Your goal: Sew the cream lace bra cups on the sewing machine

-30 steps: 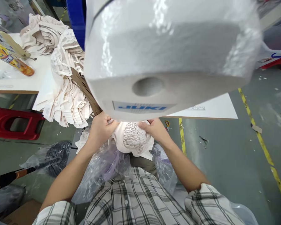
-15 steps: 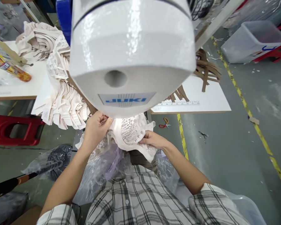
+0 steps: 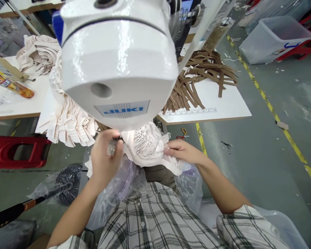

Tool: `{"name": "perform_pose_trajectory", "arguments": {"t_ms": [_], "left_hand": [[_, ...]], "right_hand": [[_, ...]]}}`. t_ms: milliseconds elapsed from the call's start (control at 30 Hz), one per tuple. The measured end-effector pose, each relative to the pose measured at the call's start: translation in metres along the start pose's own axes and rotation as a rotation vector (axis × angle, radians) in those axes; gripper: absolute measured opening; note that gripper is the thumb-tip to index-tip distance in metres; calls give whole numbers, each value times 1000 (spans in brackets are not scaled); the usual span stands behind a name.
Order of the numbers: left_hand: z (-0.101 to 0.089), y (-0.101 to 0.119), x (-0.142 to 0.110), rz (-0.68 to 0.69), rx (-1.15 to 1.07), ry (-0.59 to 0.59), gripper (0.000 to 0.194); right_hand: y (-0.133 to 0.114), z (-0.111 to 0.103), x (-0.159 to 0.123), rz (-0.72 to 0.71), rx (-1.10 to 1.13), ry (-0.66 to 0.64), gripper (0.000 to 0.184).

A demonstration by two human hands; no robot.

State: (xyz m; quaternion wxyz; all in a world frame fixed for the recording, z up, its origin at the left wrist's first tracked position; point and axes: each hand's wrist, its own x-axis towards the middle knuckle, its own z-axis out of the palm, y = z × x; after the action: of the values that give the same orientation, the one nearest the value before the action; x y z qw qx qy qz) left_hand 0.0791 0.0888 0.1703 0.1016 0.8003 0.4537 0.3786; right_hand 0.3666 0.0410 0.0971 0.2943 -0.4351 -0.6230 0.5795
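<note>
Where JUKI marks a machine [image 3: 119,58], right hand [image 3: 180,150] pinching lace fabric [image 3: 146,144] — left hand [image 3: 105,155] curled, grip unclear

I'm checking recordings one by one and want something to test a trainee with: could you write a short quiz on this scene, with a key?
1. True or false: the right hand grips the white lace piece near its edge.

2. Which of these lies on the floor?
A) the yellow snack tube
B) the red-and-yellow-handled scissors
C) the brown strips

3. Fill in the blank: the blue lettering on the white machine head reads ____.

Key: 1. True; 2. B; 3. JUKI
</note>
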Motion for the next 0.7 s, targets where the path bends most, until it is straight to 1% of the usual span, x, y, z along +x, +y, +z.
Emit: {"name": "perform_pose_trajectory", "arguments": {"t_ms": [33, 67, 100, 133, 167, 200, 233, 267, 300, 333, 367, 400, 433, 500, 600, 633, 700], "left_hand": [[1, 12, -5, 145, -55, -22, 24], [2, 24, -9, 299, -120, -80, 31], [4, 36, -12, 438, -174, -170, 41], [5, 46, -13, 534, -205, -299, 52], [6, 53, -13, 565, -203, -453, 61], [6, 57, -12, 519, -170, -615, 65], [7, 56, -11, 418, -142, -771, 59], [7, 53, -8, 289, -142, -905, 46], [7, 47, -6, 170, -172, -987, 31], [6, 40, -3, 76, -215, -1008, 23], [6, 32, -1, 17, -261, -980, 29], [5, 25, 2, -9, -301, -930, 36], [3, 19, 5, -17, -322, -871, 40], [0, 10, 13, -55, -317, -793, 43], [-5, 2, 27, -210, -297, -726, 38], [-6, -1, 32, -272, -281, -693, 36], [-7, -6, 41, -358, -244, -620, 39]], "right_hand": [[-12, 2, -1, -67, -59, -54, 41], [-25, 5, -3, -138, -118, -122, 38], [-38, 10, -4, -207, -178, -195, 33], [-51, 15, -6, -262, -238, -268, 27], [-63, 20, -7, -301, -298, -331, 23], [-73, 25, -9, -316, -359, -369, 22], [-82, 28, -10, -306, -417, -382, 22], [-89, 30, -11, -270, -464, -365, 22], [-93, 31, -10, -213, -489, -321, 23], [-95, 30, -9, -145, -491, -259, 23], [-96, 29, -6, -81, -476, -195, 24], [-96, 27, -2, -34, -454, -140, 25], [-95, 26, 3, -16, -437, -94, 23], [-92, 22, 15, -46, -444, -17, 16], [-88, 16, 35, -102, -479, 76, 20], [-87, 14, 41, -91, -471, 102, 20], [-84, 8, 51, -42, -433, 138, 19]]}}
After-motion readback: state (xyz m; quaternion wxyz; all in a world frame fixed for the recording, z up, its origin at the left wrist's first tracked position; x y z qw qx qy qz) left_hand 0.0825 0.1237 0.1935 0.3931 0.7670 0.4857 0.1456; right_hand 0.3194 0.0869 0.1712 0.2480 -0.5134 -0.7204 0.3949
